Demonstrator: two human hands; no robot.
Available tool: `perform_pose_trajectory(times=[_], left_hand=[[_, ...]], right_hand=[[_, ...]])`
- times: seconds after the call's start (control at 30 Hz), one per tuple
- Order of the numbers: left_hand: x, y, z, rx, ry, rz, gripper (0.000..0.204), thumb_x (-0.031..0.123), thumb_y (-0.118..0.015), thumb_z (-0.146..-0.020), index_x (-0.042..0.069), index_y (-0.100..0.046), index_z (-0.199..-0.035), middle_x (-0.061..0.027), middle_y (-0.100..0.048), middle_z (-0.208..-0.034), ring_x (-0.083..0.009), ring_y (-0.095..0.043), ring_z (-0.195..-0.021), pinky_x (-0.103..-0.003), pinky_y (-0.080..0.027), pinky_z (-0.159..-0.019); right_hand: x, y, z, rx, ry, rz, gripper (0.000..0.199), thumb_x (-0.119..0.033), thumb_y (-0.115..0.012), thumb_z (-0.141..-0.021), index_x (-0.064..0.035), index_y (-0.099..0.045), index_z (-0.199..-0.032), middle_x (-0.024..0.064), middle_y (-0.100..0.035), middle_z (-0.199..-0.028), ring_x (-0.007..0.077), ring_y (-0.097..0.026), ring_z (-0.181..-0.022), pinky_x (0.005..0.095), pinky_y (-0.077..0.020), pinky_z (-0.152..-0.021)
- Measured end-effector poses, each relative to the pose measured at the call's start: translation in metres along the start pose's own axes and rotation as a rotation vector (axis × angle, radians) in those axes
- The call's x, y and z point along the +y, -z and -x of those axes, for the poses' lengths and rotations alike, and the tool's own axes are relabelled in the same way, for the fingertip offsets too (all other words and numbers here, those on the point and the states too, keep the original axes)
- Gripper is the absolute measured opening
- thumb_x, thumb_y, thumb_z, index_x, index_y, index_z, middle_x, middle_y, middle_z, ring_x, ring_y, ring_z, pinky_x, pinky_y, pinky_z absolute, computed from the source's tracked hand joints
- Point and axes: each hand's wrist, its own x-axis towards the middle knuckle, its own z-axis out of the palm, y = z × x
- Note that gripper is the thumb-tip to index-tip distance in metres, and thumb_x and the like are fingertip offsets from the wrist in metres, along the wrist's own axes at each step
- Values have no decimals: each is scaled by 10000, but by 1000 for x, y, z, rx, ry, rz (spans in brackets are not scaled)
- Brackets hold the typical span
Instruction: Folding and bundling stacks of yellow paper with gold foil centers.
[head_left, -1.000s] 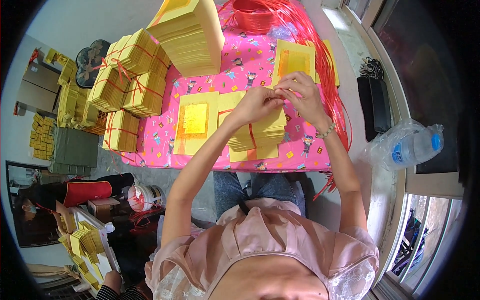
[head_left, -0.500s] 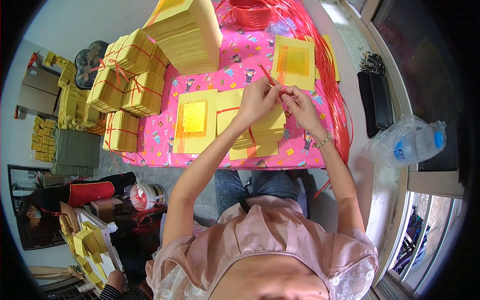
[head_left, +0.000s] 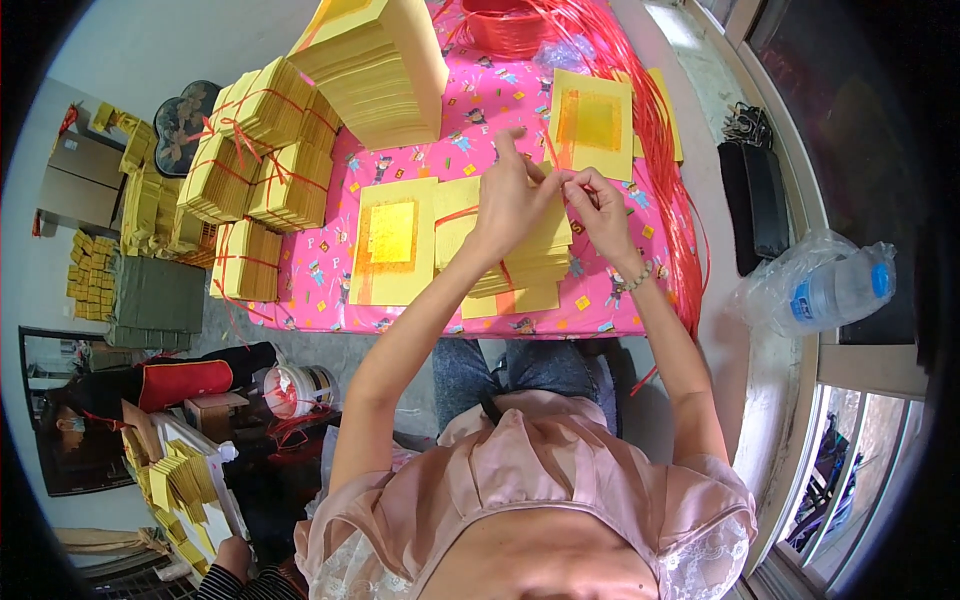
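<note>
A stack of yellow paper sheets (head_left: 520, 268) lies near the table's front edge, with a red ribbon (head_left: 457, 216) wrapped across it. Over its far right corner my two hands meet. My left hand (head_left: 512, 205) has its index finger stretched away, while its thumb pinches toward the ribbon; part of that grip is hidden. My right hand (head_left: 600, 212) is closed at thumb and forefinger on the ribbon, against the left thumb. A short ribbon end sticks up between the hands. Beside the stack, on its left, lies a sheet with a gold square (head_left: 392, 235).
Tied yellow bundles (head_left: 245, 260) are piled at the table's left, beside a tall paper stack (head_left: 385, 95). Another gold-square sheet (head_left: 590, 125) lies far right, near long red ribbon strands (head_left: 655, 150). A red basket (head_left: 503, 30) stands behind. At lower left, another person's hand (head_left: 233, 553) shows.
The ribbon loop between my fingers has drawn down to a short end. My left index finger has stretched out, and my right fingers have come closer to the left thumb.
</note>
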Motion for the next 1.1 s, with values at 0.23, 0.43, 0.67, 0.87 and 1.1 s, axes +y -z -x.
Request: perform_pose_trajectory(times=[0.23,0.43,0.67,0.87,1.1], left_hand=[[-7,9,8,-26,-475,-429,266,176,-683,-821,17,-598,-1016,-177,-563,-1063,-341,-654,-789,-431,-529,-594],[-7,17,2,-101,-524,-424,144,135,-658,-812,51,-663,-929,-127,-604,-900,-333,-637,-736,-432,-518,-606],[-3,30,-19,-508,-26,-178,193,173,-636,-865,18,-731,-930,-92,-667,-678,-212,-623,-659,-360,-492,-605],[-37,30,-34,-777,104,464,192,176,-648,-899,19,-730,-973,31,-621,-688,-64,-522,-633,-272,-447,-578],[-11,26,-24,-648,-26,-146,187,162,-648,-913,23,-695,-1029,-64,-675,-884,-114,-619,-745,-291,-489,-652]], right_hand=[[-3,6,-5,-87,-18,-66,128,-154,-536,-1004,-48,-564,-937,-81,-449,-760,-1,-370,-666,177,-313,-565],[-2,4,-1,-97,-66,-124,127,-165,-543,-1002,-58,-567,-937,-88,-432,-751,1,-368,-654,175,-311,-561],[-3,6,0,-105,-33,-143,126,-172,-551,-999,-64,-582,-942,-92,-469,-742,-8,-361,-623,165,-297,-531],[-2,9,-1,-172,-224,-301,155,-226,-542,-1004,-100,-597,-935,-104,-499,-735,-21,-348,-578,158,-260,-485],[2,10,0,-205,-290,-345,166,-262,-530,-1010,-132,-559,-911,-117,-414,-704,-13,-325,-555,159,-235,-480]])
